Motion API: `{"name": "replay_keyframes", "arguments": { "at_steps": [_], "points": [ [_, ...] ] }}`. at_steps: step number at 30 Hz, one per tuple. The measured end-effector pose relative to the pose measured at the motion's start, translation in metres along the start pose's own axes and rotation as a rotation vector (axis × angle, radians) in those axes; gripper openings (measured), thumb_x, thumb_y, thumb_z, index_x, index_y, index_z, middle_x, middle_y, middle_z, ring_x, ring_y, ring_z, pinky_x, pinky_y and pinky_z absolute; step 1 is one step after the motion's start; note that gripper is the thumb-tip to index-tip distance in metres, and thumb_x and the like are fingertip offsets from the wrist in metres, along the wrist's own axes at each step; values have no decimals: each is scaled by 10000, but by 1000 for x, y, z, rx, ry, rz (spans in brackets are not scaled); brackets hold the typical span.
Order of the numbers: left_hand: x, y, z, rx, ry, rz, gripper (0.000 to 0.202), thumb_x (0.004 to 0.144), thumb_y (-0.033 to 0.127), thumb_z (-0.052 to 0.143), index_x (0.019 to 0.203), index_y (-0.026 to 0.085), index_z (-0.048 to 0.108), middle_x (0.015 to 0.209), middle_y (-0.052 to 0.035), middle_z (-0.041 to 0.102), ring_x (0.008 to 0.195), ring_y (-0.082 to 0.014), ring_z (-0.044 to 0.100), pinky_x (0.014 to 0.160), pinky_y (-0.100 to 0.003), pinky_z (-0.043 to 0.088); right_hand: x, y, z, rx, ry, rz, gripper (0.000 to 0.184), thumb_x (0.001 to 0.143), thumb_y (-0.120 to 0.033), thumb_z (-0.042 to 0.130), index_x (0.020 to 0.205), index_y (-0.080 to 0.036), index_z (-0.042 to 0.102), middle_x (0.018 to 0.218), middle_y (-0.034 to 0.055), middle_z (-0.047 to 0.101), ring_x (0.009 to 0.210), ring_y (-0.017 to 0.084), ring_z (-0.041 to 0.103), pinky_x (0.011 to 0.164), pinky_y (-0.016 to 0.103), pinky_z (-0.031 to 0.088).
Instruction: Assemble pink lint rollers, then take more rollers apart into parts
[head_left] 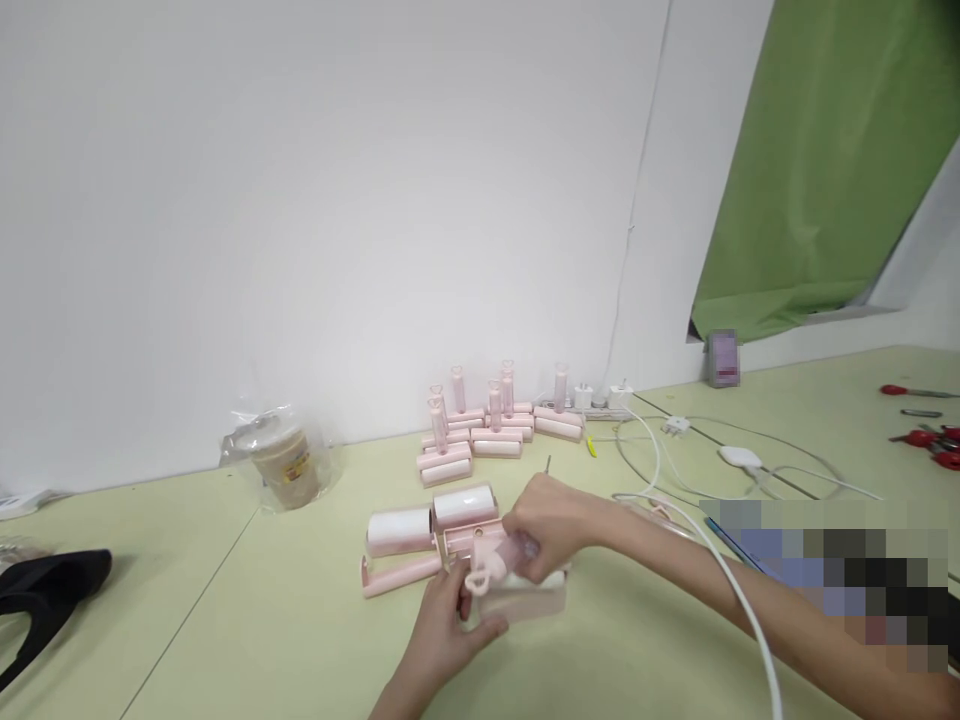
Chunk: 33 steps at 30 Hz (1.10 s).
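Roller, one: in hand, well forward of the back edge of the worktop. Right hand: closed round its handle. Left hand: at its left end, thumb and fingers parted (firmness of hold cannot be told). Handling, as judged: brace roller with left, keep handle straight, press evenly.
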<state>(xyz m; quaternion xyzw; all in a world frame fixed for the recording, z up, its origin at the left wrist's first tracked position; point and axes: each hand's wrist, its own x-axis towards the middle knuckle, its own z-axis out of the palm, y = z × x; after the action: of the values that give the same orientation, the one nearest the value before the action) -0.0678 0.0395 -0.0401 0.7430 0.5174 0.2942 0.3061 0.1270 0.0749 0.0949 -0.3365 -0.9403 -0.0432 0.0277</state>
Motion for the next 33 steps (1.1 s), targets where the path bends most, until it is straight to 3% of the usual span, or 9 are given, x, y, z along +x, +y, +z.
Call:
{"name": "replay_keyframes", "arguments": {
  "at_steps": [5,7,10,15,18,21,24,29,33],
  "points": [
    [-5,-7,4,-35,25,79,574,680,257,565,1195,191,321,707,37,433,703,-165,455,704,-287,371,-46,14,-26,-24,266,179,198,668,-308,563,808,-195,644,588,-5,669,523,130,580,471,224,281],
    [-9,-6,1,-128,131,64,632,654,209,544,1220,182,264,691,46,412,667,-154,442,704,-284,372,-69,8,-23,-33,447,125,212,699,-313,572,867,-196,626,592,-20,662,517,117,574,479,224,294],
    [-16,5,-4,-395,236,64,453,684,312,547,1088,191,383,606,62,381,559,-130,400,599,-248,350,-93,-16,-1,-144,642,-50,188,817,-232,479,951,-161,589,567,-22,637,453,107,521,444,247,275],
    [-18,48,14,-1042,-405,-271,640,735,698,282,915,141,540,521,-2,493,492,-172,495,502,-277,371,-97,-59,35,-338,487,-227,219,861,-150,416,1018,-127,567,624,-14,632,462,117,506,427,282,289],
    [-18,61,25,-1110,-467,-326,538,681,630,506,893,139,562,707,-67,607,690,-227,587,675,-317,436,-93,-61,38,-323,477,-211,206,861,-149,418,1000,-141,571,618,-18,623,455,121,493,424,284,279],
    [-22,57,18,-1043,-371,-274,568,627,532,637,1023,158,477,877,-72,628,819,-229,585,787,-317,419,-96,-45,37,-203,484,-127,177,873,-185,421,981,-165,560,630,-14,628,467,118,492,435,269,268],
    [-26,50,7,-695,-235,-119,561,681,433,618,1129,193,381,1014,-66,600,890,-222,559,822,-326,403,-101,-31,40,0,507,54,148,832,-307,521,913,-188,553,671,-9,643,502,117,518,462,253,281],
    [-22,33,11,-179,-36,163,448,693,250,552,1133,202,487,1066,-80,544,1010,-244,489,895,-348,373,-96,-37,42,665,446,423,329,852,-479,396,803,-189,544,591,-29,519,488,107,437,477,218,322],
    [-16,21,21,49,51,219,578,575,167,627,1145,171,531,1013,-104,547,953,-269,484,872,-389,382,-82,-47,39,1039,473,408,443,840,-574,318,821,-184,528,634,-23,430,564,119,398,523,225,332]
  ]
}}
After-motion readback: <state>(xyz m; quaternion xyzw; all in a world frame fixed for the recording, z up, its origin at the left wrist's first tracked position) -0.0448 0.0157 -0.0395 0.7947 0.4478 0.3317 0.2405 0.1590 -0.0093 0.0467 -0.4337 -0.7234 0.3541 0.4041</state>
